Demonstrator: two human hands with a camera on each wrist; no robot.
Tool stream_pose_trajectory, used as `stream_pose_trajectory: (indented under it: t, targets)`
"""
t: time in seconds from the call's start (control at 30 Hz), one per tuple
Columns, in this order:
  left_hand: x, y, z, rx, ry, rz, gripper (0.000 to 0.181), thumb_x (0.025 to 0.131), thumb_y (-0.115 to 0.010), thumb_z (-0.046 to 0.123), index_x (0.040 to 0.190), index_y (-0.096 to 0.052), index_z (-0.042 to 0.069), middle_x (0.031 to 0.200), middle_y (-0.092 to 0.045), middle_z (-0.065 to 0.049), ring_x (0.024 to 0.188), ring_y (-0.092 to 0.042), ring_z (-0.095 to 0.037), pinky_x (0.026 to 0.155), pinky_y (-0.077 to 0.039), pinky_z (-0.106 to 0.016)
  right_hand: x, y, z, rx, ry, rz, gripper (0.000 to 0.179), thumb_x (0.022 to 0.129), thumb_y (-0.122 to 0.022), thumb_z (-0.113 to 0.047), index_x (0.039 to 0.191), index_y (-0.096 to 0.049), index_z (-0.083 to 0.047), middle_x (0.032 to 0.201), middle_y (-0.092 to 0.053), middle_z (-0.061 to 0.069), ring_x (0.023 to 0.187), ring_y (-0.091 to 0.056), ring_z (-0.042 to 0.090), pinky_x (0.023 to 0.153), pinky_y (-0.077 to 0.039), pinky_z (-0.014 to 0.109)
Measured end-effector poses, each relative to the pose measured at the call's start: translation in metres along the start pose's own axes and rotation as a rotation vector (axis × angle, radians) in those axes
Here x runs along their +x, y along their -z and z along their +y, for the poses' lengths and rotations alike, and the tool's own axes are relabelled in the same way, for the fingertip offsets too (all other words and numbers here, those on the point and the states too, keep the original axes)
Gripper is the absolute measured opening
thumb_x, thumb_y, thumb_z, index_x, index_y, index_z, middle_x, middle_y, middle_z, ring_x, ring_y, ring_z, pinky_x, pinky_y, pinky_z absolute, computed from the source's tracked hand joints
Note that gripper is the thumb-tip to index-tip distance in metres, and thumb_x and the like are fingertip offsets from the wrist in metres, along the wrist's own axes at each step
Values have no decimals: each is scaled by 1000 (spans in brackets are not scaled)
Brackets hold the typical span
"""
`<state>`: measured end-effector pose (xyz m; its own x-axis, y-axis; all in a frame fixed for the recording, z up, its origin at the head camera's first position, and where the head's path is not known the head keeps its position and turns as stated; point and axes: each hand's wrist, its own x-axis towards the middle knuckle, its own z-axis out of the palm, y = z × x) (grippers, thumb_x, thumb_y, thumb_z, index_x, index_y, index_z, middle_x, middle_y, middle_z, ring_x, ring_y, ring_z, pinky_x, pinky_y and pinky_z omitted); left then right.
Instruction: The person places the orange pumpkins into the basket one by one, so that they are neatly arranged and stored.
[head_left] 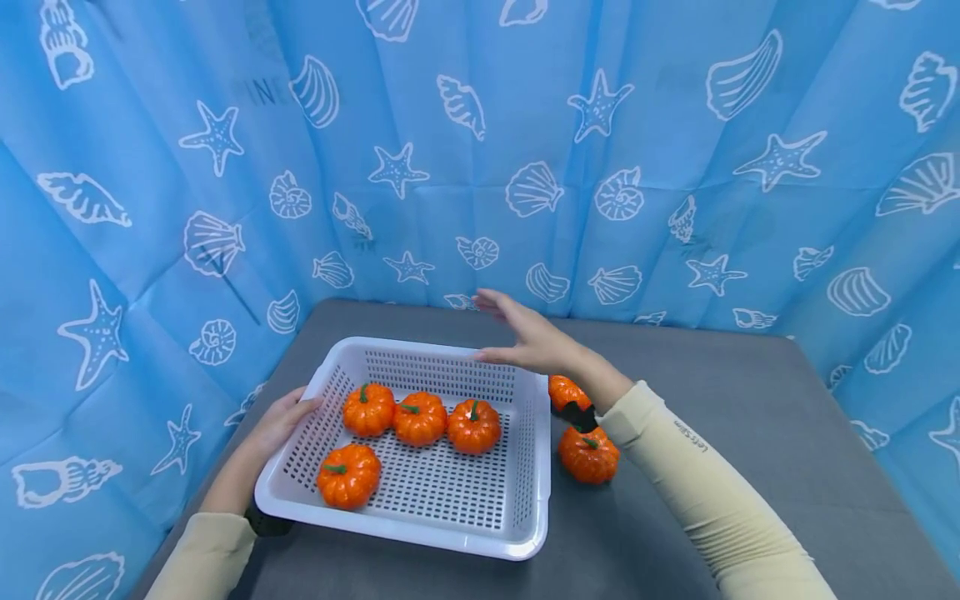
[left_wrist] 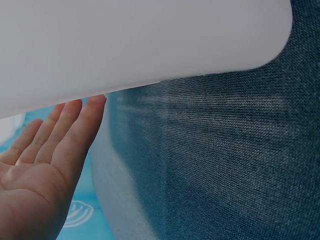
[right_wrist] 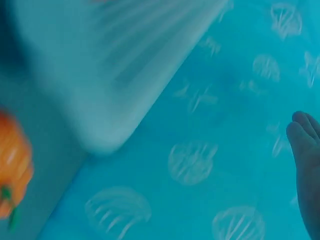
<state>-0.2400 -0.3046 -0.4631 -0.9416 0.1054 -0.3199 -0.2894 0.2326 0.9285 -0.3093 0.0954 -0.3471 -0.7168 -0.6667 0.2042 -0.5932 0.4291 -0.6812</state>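
On a grey table (head_left: 712, 392), four round orange pumpkins (head_left: 420, 418) are lying in a white rectangular plastic basket (head_left: 542, 475), two more pumpkins (head_left: 589, 460) sitting at its right, a blue fabric curtain (head_left: 480, 50) hanging behind.

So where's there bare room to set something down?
Most is on the table, right of the two outside pumpkins, up to the curtain, though a sleeve crosses part. Inside the basket, the front-right floor is bare, bordered by the row of three pumpkins and the lone front-left pumpkin. Crowded: just right of the basket.
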Motion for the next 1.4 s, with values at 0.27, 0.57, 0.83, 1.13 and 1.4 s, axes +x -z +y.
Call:
stream_pose_trajectory:
  t: [0.27, 0.57, 0.83, 1.13, 1.4]
  targets:
    - [0, -1, -1, -19, 11, -1, 63, 96, -47, 46, 146, -25, 15, 134, -50, -26, 101, -66, -36, 75, -56, -52, -55, 38, 48, 34, -183, 81, 87, 88, -67, -33, 151, -12, -8, 155, -26, 14, 142, -27, 32, 114, -26, 50]
    - [-1, -1, -2, -22, 8, -10, 64, 97, -46, 46, 148, -22, 14, 138, -45, -27, 103, -65, -35, 76, -56, -52, -112, 44, 93, 26, -315, 80, 82, 90, -65, -27, 149, -14, 0, 152, -25, 23, 140, -26, 41, 112, -25, 56]
    - [-2, 0, 0, 3, 7, -3, 63, 97, -45, 45, 148, -23, 16, 138, -45, -27, 103, -65, -35, 76, -56, -52, -144, 26, 116, -33, -321, 38, 78, 88, -67, -30, 144, -25, 4, 147, -36, 25, 134, -37, 40, 108, -31, 53]
    - [-1, -2, 0, 3, 20, 5, 63, 96, -46, 48, 147, -25, 19, 138, -46, -24, 104, -65, -35, 76, -56, -52, -161, 12, 119, -33, -274, 5, 60, 87, -68, -27, 133, -43, 3, 131, -53, 23, 121, -51, 37, 101, -40, 52]
    - [-1, 0, 1, 7, 8, -12, 64, 97, -45, 47, 149, -22, 16, 138, -44, -27, 104, -64, -35, 76, -56, -52, -175, 0, 125, 8, -257, -78, 63, 86, -70, -27, 132, -43, 6, 130, -53, 25, 119, -52, 41, 98, -41, 56]
